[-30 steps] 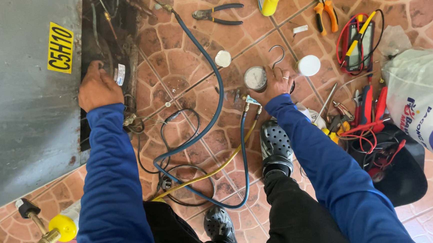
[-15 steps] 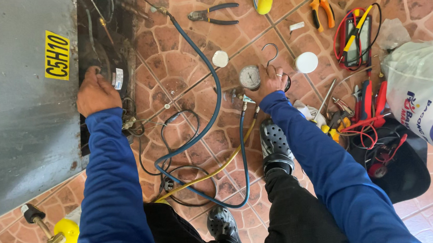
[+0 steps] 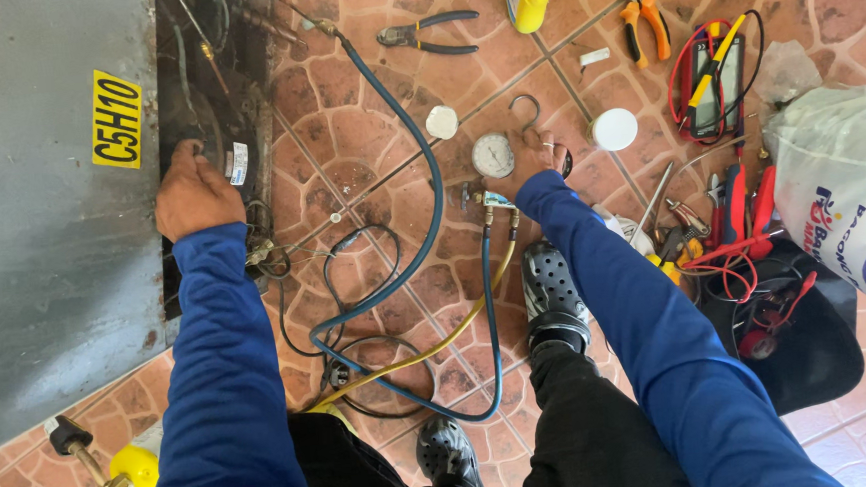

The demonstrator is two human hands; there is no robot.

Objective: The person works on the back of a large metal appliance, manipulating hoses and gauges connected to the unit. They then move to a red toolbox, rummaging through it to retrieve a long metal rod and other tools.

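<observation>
Head view: your left hand [image 3: 193, 196], arm stretched forward in a blue sleeve, lies palm-down with fingers curled against the dark open side of the grey metal cabinet [image 3: 41, 227], just beside a small white label; whether it grips anything there cannot be told. Your right hand [image 3: 546, 158] reaches out over the tiled floor [image 3: 366, 127] and rests on the round pressure gauge [image 3: 493, 155], fingers loosely bent about its hook and body. From the gauge a blue hose [image 3: 431, 204] and a yellow hose [image 3: 458, 327] run back toward your feet.
</observation>
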